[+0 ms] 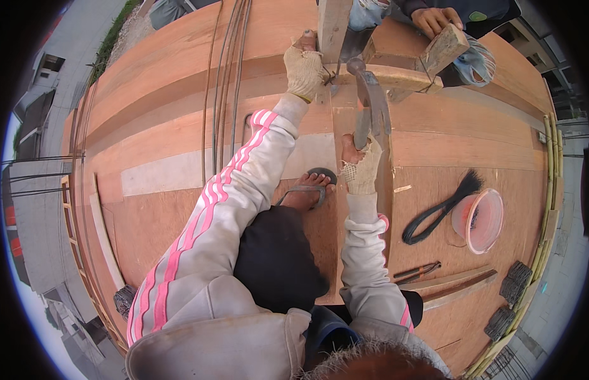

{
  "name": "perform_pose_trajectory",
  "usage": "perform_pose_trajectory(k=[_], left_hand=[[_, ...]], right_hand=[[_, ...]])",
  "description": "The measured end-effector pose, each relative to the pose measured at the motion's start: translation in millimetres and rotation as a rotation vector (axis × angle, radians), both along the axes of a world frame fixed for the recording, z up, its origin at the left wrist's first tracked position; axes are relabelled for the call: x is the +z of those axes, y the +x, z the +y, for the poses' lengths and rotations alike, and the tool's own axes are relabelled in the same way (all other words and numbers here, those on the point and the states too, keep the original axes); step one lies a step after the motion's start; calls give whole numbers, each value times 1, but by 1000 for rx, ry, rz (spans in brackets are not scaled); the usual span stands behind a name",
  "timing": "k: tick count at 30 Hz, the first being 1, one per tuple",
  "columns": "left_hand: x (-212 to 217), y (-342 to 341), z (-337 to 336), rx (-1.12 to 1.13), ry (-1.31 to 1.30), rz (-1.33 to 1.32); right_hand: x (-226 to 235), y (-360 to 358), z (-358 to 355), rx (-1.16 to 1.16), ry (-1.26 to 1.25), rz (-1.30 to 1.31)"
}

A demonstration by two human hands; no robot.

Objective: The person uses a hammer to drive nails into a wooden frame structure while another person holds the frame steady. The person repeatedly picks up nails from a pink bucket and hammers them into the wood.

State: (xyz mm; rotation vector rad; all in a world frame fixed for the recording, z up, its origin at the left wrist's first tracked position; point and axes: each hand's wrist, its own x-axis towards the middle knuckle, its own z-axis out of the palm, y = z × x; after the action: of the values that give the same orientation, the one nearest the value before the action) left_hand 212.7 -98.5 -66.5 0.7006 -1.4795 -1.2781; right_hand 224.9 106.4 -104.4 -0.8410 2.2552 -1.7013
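Gloved right hand (361,166) grips hammer (369,101); left hand (304,68) steadies timber (333,25).

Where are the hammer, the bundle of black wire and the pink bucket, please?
hammer (372,101): head view, on its metal neck above the right hand.
bundle of black wire (434,212): head view, mid-loop.
pink bucket (491,221): head view, on its rim.

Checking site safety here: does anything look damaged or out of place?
Yes. The glove on the right hand, which grips the hammer, is frayed and torn open, baring the fingers. The person's foot wears only an open sandal beside the work.
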Motion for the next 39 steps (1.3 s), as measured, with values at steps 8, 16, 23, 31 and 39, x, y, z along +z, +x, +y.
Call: perform_pose_trajectory(k=[8, 16, 23, 31, 39], left_hand=[[-12, 2, -14, -49, 176, 13], [-10, 20, -11, -66, 245, 20], [-15, 10, -3, -47, 111, 22], [-1, 13, -8, -50, 161, 1], [-1, 18, -5, -54, 213, 62]], right_hand=[[0, 27, 12, -255, -410, 426], [62, 18, 25, -37, -514, 33], [-32, 22, 3, -154, 277, 224], [137, -1, 30, -40, -690, 447], [104, 3, 10, -139, -356, 158]])
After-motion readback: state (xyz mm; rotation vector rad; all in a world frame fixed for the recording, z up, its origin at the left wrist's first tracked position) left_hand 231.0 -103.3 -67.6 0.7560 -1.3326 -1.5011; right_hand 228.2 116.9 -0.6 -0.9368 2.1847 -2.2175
